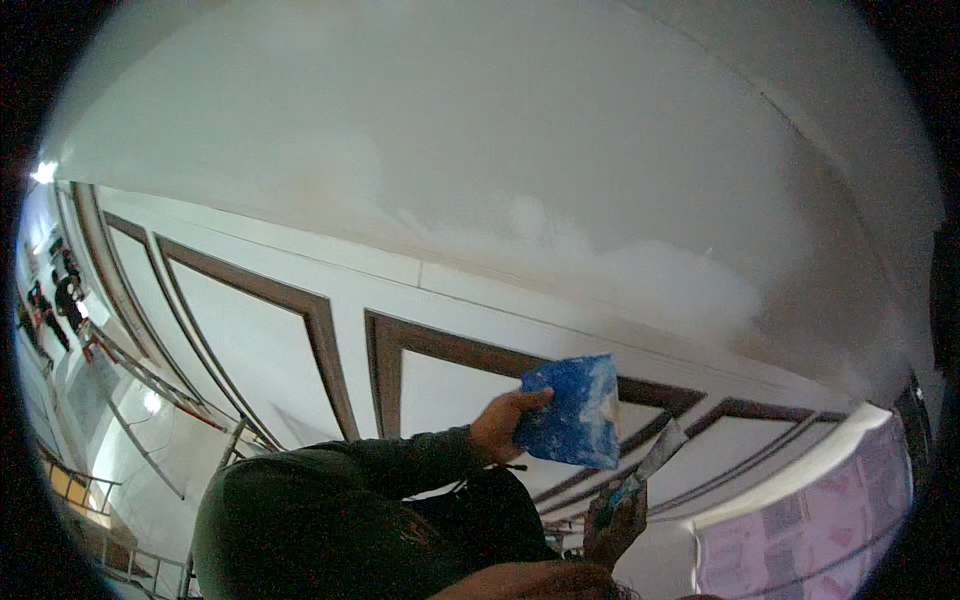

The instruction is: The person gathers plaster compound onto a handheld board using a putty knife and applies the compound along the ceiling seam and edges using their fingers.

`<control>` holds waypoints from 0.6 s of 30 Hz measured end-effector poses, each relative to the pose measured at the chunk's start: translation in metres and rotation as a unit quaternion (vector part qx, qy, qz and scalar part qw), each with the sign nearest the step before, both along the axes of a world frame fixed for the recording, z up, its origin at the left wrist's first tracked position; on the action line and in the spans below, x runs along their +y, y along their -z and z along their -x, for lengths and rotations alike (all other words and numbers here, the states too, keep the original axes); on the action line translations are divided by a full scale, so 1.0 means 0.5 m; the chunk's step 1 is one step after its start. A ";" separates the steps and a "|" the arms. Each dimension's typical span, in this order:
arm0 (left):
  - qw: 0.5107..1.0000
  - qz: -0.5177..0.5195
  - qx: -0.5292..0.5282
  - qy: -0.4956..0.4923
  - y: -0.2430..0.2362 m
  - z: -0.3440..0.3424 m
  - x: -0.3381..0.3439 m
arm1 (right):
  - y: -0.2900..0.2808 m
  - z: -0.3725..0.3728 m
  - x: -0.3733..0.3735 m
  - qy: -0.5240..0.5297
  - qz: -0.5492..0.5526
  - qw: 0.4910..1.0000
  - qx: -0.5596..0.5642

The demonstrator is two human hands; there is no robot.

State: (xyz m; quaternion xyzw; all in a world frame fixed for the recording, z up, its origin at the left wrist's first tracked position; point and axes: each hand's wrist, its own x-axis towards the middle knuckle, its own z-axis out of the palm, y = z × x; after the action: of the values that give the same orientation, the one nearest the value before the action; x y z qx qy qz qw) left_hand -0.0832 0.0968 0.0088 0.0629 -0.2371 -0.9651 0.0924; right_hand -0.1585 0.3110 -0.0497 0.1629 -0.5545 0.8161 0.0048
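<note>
A white plastered ceiling [480,130] curved over the scene, meeting a white wall set with dark-framed panels [330,330]. Nearest the camera, the right hand [615,525] was closed on one putty knife [650,465], its blade smeared pale and angled upward. Just above, the left hand [500,425], on a dark-sleeved arm, gripped one blue hawk board [572,410] by its near edge, thumb on top. The board looked flat, stiff and light, probably slick where wet filler clung; an edge grip suited it. Farther off stood pink patterned sheeting [800,520] and, far left, scaffolding rails [100,490].
</note>
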 end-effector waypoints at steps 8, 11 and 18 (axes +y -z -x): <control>1.000 0.006 -0.011 0.025 -0.029 -0.024 -0.039 | -0.126 -0.036 0.076 -0.010 -0.013 0.999 0.027; 0.999 0.015 0.018 0.026 -0.022 -0.020 -0.044 | -0.154 -0.055 0.091 0.066 -0.016 0.995 0.070; 0.992 0.028 0.080 0.093 -0.067 -0.045 -0.060 | -0.246 -0.094 0.127 0.178 -0.331 0.860 0.344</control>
State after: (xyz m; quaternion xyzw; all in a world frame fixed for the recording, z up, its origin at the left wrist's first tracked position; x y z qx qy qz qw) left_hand -0.0606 0.0668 0.0425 -0.0391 -0.2610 -0.9643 0.0224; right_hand -0.1118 0.3744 0.0734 0.3235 -0.7746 0.4618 0.2863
